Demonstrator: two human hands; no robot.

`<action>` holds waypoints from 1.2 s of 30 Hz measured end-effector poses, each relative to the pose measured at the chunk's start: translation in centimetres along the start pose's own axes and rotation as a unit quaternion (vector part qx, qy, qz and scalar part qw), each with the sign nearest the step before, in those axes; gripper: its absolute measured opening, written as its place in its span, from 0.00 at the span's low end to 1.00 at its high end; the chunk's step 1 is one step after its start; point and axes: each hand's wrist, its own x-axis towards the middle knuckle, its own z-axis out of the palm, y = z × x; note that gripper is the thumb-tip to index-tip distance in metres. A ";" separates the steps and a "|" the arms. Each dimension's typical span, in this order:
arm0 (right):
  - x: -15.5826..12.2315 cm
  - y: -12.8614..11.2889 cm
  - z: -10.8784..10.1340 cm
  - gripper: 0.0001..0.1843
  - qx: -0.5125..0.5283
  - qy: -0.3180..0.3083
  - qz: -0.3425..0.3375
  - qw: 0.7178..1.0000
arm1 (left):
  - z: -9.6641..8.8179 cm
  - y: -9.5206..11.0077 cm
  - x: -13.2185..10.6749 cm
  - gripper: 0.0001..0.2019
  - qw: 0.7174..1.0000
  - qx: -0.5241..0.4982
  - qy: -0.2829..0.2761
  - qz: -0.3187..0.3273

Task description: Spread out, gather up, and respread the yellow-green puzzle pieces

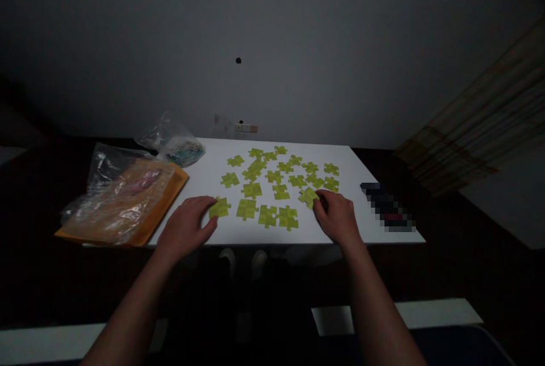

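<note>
Several yellow-green jigsaw puzzle pieces lie spread over a white table. My left hand (186, 226) is at the near left, its index finger and thumb at the left edge of a puzzle piece (220, 207) that lies flat. At the right, my right hand (338, 217) has its thumb and fingers closed on the edge of a slightly turned puzzle piece (307, 197). Between the hands, a single puzzle piece (247, 209) lies beside a joined-looking pair, a left piece (267, 215) and a right piece (288, 217).
The white table (357, 170) stands by a grey wall with a socket plate (246, 127). An orange envelope (155, 215) under clear plastic lies at the left, with a clear bag (184, 150) behind it. A pixelated dark object (386, 204) lies at the right edge.
</note>
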 end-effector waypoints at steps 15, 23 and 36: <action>-0.8 0.4 -1.6 0.17 0.092 0.086 -0.030 0.992 | -0.1 0.0 0.1 0.21 0.999 -0.022 0.037 0.000; -9.7 -3.2 0.2 0.19 0.396 0.391 0.213 0.803 | 1.5 2.0 -9.5 0.12 0.931 -0.238 0.218 -0.169; -12.1 -2.5 3.2 0.33 0.592 0.124 0.433 0.668 | 1.2 1.0 -8.0 0.14 0.632 -0.590 0.157 -0.477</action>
